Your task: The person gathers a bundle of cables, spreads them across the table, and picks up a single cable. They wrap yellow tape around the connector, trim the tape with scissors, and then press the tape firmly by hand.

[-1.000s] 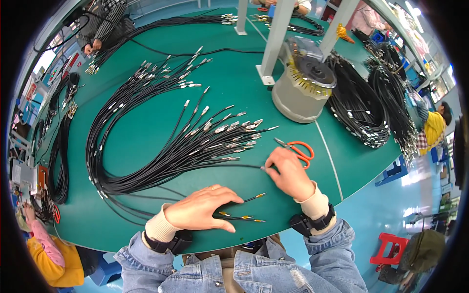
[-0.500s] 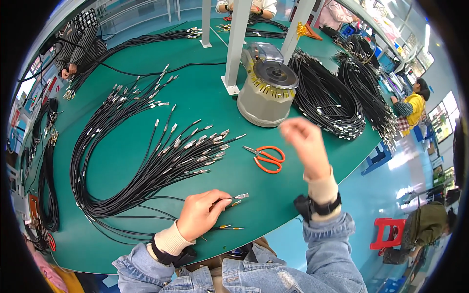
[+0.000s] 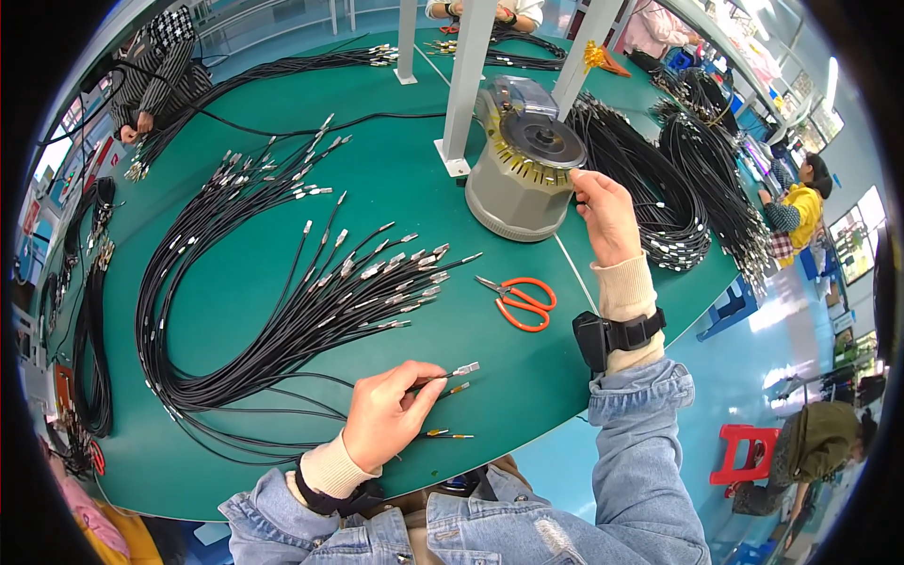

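My left hand (image 3: pixel 388 414) pinches a black cable just behind its silvery end connector (image 3: pixel 467 369), low over the green table. Another cable end with a yellow band (image 3: pixel 456 389) shows beside those fingers. At the right rim of a grey drum-shaped machine (image 3: pixel 513 198), my right hand (image 3: pixel 610 218) has thumb and fingertips brought together by the yellow tabs around the dark disc. Whatever lies between those fingertips is too small to make out. A large curved bundle of black cables (image 3: pixel 268 367) with metal ends fills the table left of centre. Orange-handled snips (image 3: pixel 527 303) lie between my hands.
Pale metal posts (image 3: pixel 463 94) rise from the table (image 3: pixel 395 155) behind the machine. More black cable coils (image 3: pixel 650 188) lie at the right, and another bundle (image 3: pixel 92 348) at the far left. Other people work around, one in striped sleeves (image 3: pixel 160 89). A red stool (image 3: pixel 744 454) stands on the floor.
My right hand has moved up to the rim of the drum-shaped machine, its fingertips now at the yellow tabs. My left hand keeps its pinch on the cable.
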Demonstrator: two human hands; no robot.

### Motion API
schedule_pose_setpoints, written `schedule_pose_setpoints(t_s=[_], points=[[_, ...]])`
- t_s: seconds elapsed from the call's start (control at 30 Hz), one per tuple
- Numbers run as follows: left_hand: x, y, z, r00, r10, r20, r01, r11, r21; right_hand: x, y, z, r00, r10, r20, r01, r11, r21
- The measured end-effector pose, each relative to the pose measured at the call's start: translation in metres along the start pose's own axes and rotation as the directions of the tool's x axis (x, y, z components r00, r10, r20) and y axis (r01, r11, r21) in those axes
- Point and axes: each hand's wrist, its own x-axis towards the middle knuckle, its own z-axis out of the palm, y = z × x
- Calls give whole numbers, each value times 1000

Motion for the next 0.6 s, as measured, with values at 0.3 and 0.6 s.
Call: schedule_pose_setpoints(t_s=[0.3,0.6], points=[[-2,2,-6,967,201,-156,-166,963,214,-141,-20,67,985,-89,148,61,981,186],[-5,5,-2,916,242,-319,-198,966,165,-225,19,105,960,74,271,-149,953,264]])
